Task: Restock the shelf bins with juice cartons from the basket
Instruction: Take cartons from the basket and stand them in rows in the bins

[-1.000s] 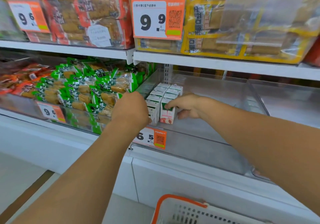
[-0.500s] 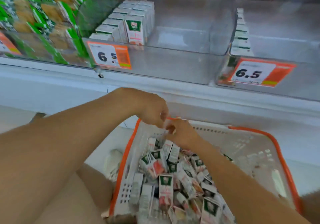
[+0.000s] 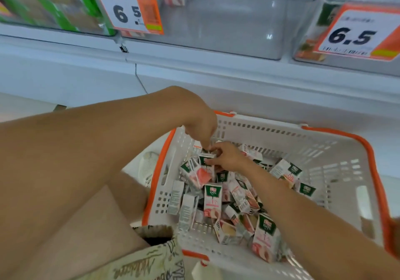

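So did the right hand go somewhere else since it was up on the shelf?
Yes. The right hand left the shelf bin and came down into the basket, now touching a juice carton.

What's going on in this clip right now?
A person is crouched over a white and orange basket on the floor that is heaped with small juice cartons. Both hands are down in the pile: the right hand and the left hand meet at one carton near the back left, fingers curled on it. Above, the clear shelf bin behind the 6.5 price tag looks mostly unfilled at the front.
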